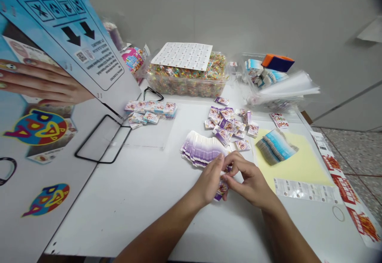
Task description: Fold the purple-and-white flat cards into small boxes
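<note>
Near the middle of the table, my left hand is closed around a small purple-and-white printed cardboard box. The thumb and forefinger of my right hand pinch at the upper end of this box; fingers hide part of it. Just beyond my hands lies a fanned stack of flat purple-and-white cartons. Several small purple boxes are heaped behind, some tilted on others. Right of my right hand, a fanned stack of blue-and-grey flat cartons rests on a yellow sheet.
Clear bins hold colourful small packets and blue cartons. More small boxes sit on a clear tray at left. A strip of labels lies at right. A large printed cardboard panel stands along the left.
</note>
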{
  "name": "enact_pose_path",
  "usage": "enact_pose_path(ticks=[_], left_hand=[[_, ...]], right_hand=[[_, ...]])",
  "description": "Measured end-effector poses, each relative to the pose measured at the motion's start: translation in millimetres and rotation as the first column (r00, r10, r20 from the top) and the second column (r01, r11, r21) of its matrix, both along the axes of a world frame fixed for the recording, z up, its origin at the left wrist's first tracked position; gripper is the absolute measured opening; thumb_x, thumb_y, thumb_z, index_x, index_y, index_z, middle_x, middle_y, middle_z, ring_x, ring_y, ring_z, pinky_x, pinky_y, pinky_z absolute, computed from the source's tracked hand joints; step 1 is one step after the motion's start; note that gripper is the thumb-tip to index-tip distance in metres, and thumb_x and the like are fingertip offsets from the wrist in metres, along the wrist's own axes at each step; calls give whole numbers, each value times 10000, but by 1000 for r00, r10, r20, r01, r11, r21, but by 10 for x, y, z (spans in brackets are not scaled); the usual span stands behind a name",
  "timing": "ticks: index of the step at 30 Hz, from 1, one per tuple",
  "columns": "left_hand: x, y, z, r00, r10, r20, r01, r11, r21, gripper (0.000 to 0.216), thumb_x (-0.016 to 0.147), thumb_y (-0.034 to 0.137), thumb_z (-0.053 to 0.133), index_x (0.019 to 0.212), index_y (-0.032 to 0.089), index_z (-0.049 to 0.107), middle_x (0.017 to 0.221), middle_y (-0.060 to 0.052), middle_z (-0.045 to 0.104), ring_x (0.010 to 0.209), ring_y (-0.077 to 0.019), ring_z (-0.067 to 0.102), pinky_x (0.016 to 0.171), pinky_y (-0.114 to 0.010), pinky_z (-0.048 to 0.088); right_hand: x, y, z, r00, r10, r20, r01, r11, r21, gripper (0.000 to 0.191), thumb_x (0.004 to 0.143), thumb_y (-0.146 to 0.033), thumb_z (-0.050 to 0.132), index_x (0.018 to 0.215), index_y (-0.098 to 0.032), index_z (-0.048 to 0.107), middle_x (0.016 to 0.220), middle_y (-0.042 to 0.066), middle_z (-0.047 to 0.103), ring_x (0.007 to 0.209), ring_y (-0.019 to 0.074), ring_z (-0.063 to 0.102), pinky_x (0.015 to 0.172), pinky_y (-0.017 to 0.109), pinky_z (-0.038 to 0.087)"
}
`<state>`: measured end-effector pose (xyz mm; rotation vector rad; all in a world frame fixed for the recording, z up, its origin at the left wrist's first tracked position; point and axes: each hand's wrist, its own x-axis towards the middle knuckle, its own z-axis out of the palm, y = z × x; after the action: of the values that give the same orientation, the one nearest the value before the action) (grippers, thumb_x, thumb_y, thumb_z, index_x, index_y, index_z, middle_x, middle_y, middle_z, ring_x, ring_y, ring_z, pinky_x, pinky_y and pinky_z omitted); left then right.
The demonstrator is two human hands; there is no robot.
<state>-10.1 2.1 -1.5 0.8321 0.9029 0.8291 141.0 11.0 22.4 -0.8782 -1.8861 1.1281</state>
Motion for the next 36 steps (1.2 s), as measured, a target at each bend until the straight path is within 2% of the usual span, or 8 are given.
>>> enact_pose_path(ticks=[4,9,20,25,28,30,33,36], left_hand=[[-6,-10,-11,1000,-17,5,16,1000,26,607,948,706,319,936,162,591,575,35,546,373,-134,553,376,-236,434],[-3,-8,-19,1000,-26,-5,26,999,22,654,927,751,274,883,170,572,498,43,509,365,-145,544,364,-232,426],[0,25,-16,1000,5,-8,-5,999,38,690,913,774,249,834,170,572,471,42,477,343,-138,518,350,-221,392],[-10,9,26,998,38,-53,-33,995,92,641,915,763,292,873,178,550,577,48,502,358,-116,523,350,-214,392],[-25,8,26,998,37,-43,-33,997,74,672,906,782,266,903,176,558,547,46,511,358,-123,532,360,-217,408],[-36,20,12,1000,19,-22,-19,999,34,717,896,800,240,922,167,575,495,40,504,354,-135,534,362,-219,416],[-61,49,-16,999,39,25,-39,999,-2,743,873,824,258,998,166,580,558,21,564,349,-131,539,352,-223,427],[-99,75,-21,995,89,38,-88,996,-17,749,847,843,302,1114,186,544,779,-15,655,358,-120,560,340,-238,451]], right_hand=[[-5,23,-20,1000,10,-2,-10,999,37,255,905,-188,665,692,-227,530,935,52,663,930,229,587,846,408,454],[-3,33,-59,1000,0,-11,1,998,67,258,897,-225,695,700,-231,527,911,47,652,909,229,597,837,410,463],[-30,-16,-65,999,-29,13,30,997,-72,263,918,-283,663,716,-236,501,1048,75,665,982,258,649,809,411,529],[-33,-29,-78,999,-14,-41,10,993,-114,259,921,-278,667,706,-234,529,1023,63,664,966,238,660,855,421,544],[-64,-49,-118,992,-60,-114,34,976,-216,100,904,-305,697,852,-253,628,1030,63,659,874,214,676,718,369,589],[-96,-61,-150,987,-86,-137,49,966,-254,131,911,-328,689,1029,-270,684,1085,82,663,856,215,686,637,349,602],[-144,-59,-189,983,-113,-142,96,987,-125,186,925,-297,673,1095,-291,747,1132,94,701,1005,253,685,787,418,611],[-180,-42,-213,979,-144,-142,152,987,51,243,909,-203,686,1084,-346,776,1102,64,749,1062,261,682,934,488,549]])
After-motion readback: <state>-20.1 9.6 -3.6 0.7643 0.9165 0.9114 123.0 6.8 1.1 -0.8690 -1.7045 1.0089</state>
